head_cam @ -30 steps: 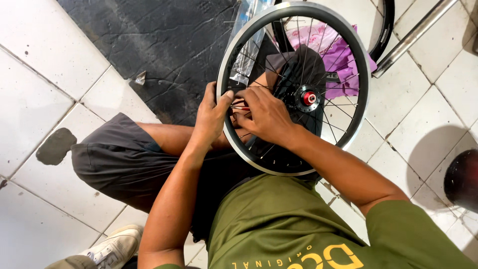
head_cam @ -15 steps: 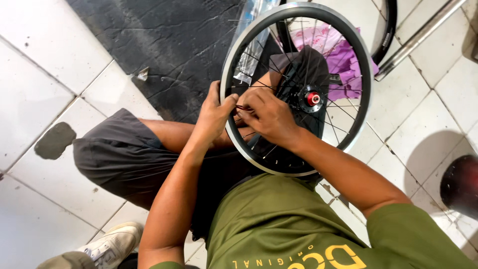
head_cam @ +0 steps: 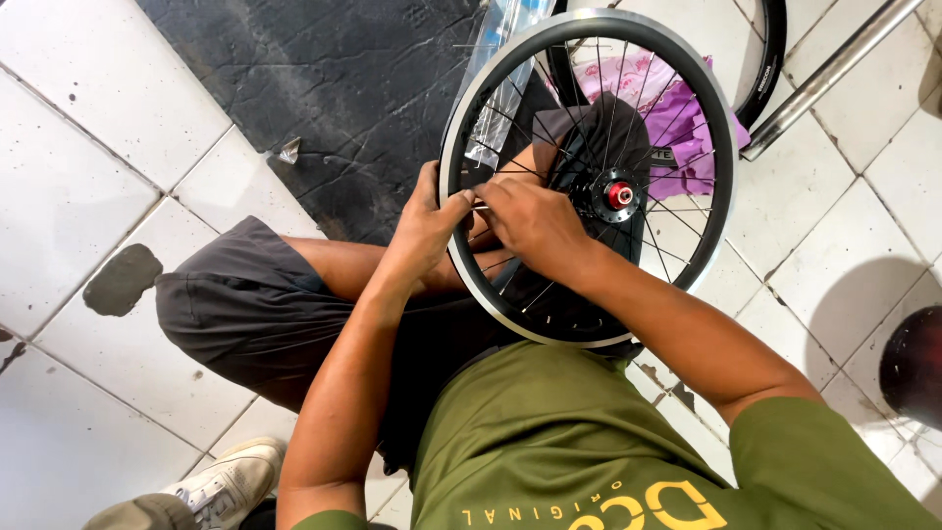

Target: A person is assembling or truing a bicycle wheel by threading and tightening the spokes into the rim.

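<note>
A black-rimmed bicycle wheel is propped upright over the lap, above the tiled floor. Its rim is clasped by the left hand, grip clamped on it. A spoke is pinched by the right hand, fingers together, wrist bent inward.

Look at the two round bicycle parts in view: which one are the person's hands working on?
The silver-rimmed spoked wheel with the red hub, resting on the lap. Left hand and right hand meet at its spokes. The black tyre behind lies untouched.
</note>
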